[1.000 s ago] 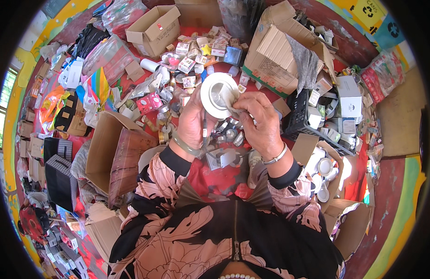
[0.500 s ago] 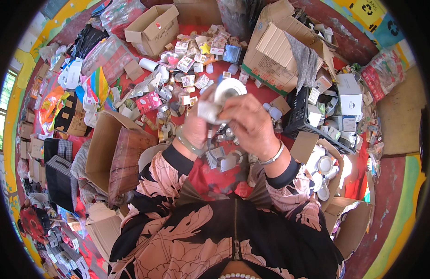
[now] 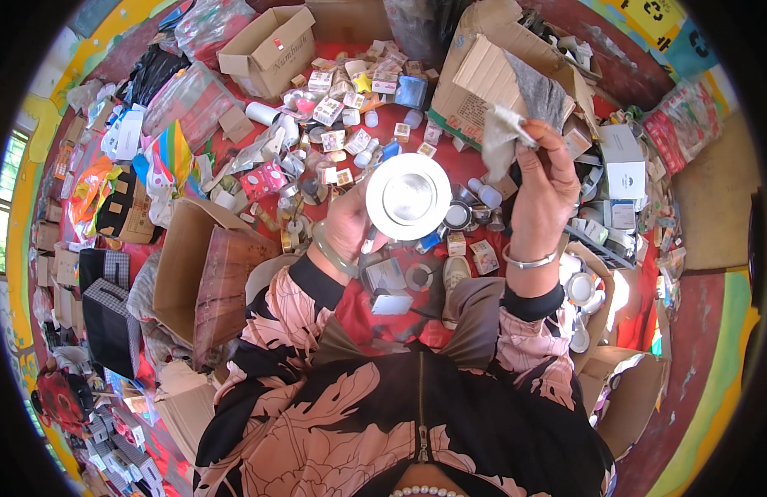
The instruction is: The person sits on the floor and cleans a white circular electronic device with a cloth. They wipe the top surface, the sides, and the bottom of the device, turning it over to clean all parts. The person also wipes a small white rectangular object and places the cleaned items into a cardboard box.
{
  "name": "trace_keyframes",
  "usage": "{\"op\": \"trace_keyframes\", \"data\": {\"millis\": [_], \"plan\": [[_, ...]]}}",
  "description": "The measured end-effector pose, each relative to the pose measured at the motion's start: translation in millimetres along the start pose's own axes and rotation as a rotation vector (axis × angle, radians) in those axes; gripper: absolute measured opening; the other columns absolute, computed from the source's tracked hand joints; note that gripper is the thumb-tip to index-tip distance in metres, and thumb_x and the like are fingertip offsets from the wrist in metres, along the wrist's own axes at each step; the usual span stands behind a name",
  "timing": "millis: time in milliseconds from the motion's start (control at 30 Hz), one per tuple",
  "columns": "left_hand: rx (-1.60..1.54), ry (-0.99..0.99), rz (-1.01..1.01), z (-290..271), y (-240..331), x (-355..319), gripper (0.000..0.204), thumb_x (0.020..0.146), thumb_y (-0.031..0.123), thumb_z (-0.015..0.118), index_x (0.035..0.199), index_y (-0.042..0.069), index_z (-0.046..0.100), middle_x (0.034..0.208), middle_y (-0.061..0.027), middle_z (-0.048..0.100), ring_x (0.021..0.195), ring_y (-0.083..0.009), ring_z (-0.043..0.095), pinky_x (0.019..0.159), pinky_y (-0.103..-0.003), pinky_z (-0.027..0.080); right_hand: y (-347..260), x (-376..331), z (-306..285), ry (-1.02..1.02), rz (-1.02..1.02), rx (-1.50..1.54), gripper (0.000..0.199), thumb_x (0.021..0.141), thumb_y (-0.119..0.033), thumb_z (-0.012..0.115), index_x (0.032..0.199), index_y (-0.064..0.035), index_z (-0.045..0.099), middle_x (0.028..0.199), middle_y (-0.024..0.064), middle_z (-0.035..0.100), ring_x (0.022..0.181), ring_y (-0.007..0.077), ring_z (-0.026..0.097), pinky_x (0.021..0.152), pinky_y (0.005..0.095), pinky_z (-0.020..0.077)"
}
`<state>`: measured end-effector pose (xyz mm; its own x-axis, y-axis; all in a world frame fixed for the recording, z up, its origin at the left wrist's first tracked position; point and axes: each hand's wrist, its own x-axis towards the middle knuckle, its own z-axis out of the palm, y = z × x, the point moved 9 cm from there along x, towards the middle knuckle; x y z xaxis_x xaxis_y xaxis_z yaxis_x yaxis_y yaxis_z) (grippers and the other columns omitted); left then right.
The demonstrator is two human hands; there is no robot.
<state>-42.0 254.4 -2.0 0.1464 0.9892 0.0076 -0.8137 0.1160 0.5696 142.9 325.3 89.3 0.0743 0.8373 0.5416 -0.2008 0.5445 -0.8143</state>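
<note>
In my left hand (image 3: pixel 347 225) is a round downlight (image 3: pixel 408 197) with a wide white rim and a silvery middle, face up. My fingers grip it from the left and partly behind. Off to the right, my right hand (image 3: pixel 546 199) is raised and pinches a greyish-white cloth (image 3: pixel 503 142) between thumb and fingers. The cloth hangs to the left of the fingertips, apart from the downlight. Below the downlight, a small open carton (image 3: pixel 385 277) lies on the red floor covering between my feet.
Small boxes (image 3: pixel 328 110) and loose parts cover the red floor ahead. A carton (image 3: pixel 267 51) stands at the far left, a large one (image 3: pixel 474 83) far right. A black crate (image 3: pixel 595 243) of parts is at right, beside a carton of white round lights (image 3: pixel 580 288). An open carton (image 3: pixel 193 273) sits left.
My right hand has moved away to the right with the cloth, which was at the downlight before. The downlight has turned face up in my left hand and sits slightly lower.
</note>
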Motion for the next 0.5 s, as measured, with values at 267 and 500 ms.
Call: {"op": "trace_keyframes", "data": {"millis": [267,500], "plan": [[-0.391,-0.448,-0.043,19,5,3,0.051,0.091,0.030,0.043,0.129,-0.004,0.039,0.127,-0.0188,0.049,0.115,-0.0297,0.052,0.099,-0.045,0.041,-44,-29,58,-0.376,-0.380,-0.365,0.027,0.063,0.010,0.063,0.085,-0.0048,0.063,0.087,0.0064,0.062,0.074,0.0197,0.058,0.066,0.0280,0.0482],[-0.093,-0.035,-0.147,-13,-19,6,0.042,0.094,0.032,0.046,0.122,0.001,0.048,0.116,-0.0119,0.056,0.106,-0.0228,0.056,0.095,-0.039,0.043,-40,-66,99,-0.706,-0.681,-0.615,0.023,0.059,-0.004,0.062,0.082,-0.0028,0.065,0.091,0.0070,0.059,0.085,0.0234,0.057,0.072,0.0301,0.0497]]}}
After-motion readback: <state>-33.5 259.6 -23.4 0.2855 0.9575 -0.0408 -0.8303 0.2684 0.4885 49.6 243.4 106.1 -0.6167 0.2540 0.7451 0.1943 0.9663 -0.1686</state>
